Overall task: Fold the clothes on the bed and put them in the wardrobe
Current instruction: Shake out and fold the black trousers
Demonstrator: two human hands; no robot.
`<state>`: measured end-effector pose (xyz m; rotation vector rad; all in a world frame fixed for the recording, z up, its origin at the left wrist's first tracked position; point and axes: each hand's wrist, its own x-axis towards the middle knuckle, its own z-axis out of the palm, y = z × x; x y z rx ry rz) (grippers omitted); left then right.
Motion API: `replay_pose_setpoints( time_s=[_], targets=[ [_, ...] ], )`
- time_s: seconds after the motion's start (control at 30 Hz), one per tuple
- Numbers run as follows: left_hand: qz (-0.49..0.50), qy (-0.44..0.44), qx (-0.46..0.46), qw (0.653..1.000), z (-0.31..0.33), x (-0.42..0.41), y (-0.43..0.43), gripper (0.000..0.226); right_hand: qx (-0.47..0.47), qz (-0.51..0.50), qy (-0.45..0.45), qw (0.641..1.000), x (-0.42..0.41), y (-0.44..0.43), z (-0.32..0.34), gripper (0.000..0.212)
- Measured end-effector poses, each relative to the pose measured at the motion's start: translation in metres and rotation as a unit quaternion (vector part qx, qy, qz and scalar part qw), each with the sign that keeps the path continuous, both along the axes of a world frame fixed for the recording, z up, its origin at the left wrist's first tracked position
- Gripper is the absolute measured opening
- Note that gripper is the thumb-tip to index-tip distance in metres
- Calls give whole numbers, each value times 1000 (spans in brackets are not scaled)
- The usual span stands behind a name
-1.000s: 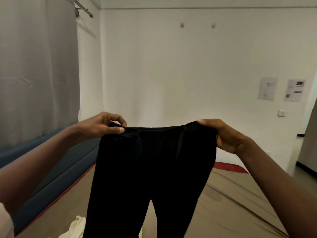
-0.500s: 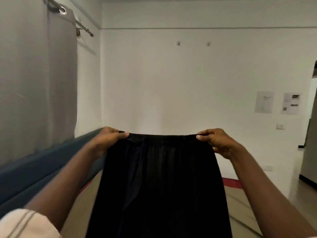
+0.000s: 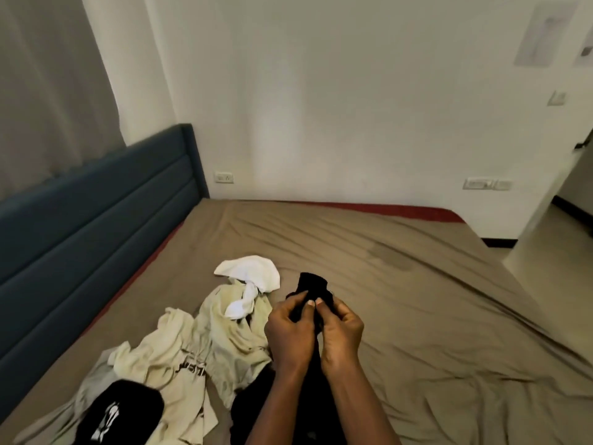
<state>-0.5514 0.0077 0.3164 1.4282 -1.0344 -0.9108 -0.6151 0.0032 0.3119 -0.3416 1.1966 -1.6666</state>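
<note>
Head view: L hand (image 3: 290, 332) & R hand (image 3: 341, 335) close together, thumbs nearly touching, both pinching bunched top of black garment (image 3: 313, 284); rest of it trailing down betw. forearms onto bed (image 3: 417, 300). Just left: cream clothes (image 3: 192, 348) in rumpled heap, white garment (image 3: 250, 271) partly on top. Black item w/ white print (image 3: 118, 412) at near-left edge. Blue headboard (image 3: 96, 203) along left side.
</note>
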Motion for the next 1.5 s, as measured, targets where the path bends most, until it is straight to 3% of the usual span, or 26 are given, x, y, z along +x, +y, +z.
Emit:
replay_pose_setpoints(
  time_s=[0.07,0.23,0.43,0.53,0.6,0.7,0.8,0.9,0.93,1.03,1.07,1.13,1.2,1.3,1.4,1.43,1.5],
  targets=[
    [-10,-5,-2,1000,-3,2,8,17,-1,11,60,998,-5,9,-7,19],
    [-21,-10,-10,1000,-5,5,24,20,-37,77,113,990,-13,21,-13,23],
    [-188,29,25,981,-8,14,33,51,-64,81,142,985,-25,30,-26,25],
    [-83,-85,-100,988,3,30,37,41,-73,76,147,984,-30,31,-24,19],
    [-22,-204,-195,959,10,46,34,32,-90,89,151,980,-37,32,-15,18],
    [-209,-372,-176,887,14,70,10,42,-120,145,149,971,-50,33,5,20],
    [-376,-506,-128,765,24,76,-9,43,-129,188,175,958,-55,33,19,21],
    [-390,-636,-150,648,49,71,-11,41,-128,144,223,956,-60,25,25,23],
    [-388,-636,-170,645,62,72,-9,43,-124,117,224,960,-63,22,24,24],
    [-404,-443,-235,765,106,76,7,33,-130,89,199,967,-71,19,32,20],
    [-412,-379,-240,793,120,75,9,28,-139,91,190,968,-72,18,36,20],
    [-437,-305,-216,818,136,72,8,20,-157,97,163,969,-73,15,49,20],
    [-461,-352,-161,799,142,74,-4,18,-172,99,141,970,-76,12,59,22],
    [-493,-536,-71,682,150,70,-17,18,-192,125,164,960,-80,12,69,22],
    [-466,-653,-80,592,155,59,-13,16,-206,151,204,945,-75,12,75,20],
    [-451,-669,-92,584,157,58,-11,21,-206,149,213,943,-74,11,76,20],
    [-426,-659,-110,610,164,60,-7,28,-204,144,216,944,-72,10,78,19]
  ],
)
